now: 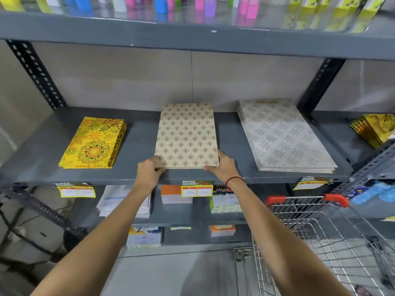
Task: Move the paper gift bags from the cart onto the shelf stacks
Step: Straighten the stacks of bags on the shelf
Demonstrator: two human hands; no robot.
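Observation:
A stack of beige paper gift bags (186,135) with a brown leaf motif lies flat in the middle of the grey shelf (136,174). My left hand (149,170) grips the stack's near left corner. My right hand (223,166) holds the near right corner, thumb on top. To the left lies a stack of yellow floral bags (94,143). On the right rests a larger stack of white patterned bags (284,135). The wire cart (316,223) with red handle ends stands at the lower right, and its visible part holds no bags.
Gold bags (376,129) lie at the far right of the shelf. Coloured boxes (162,4) line the shelf above. Price tags (197,190) hang on the shelf's front edge. Lower shelves hold packs of paper and envelopes (126,201). A black perforated upright (34,71) stands at the left.

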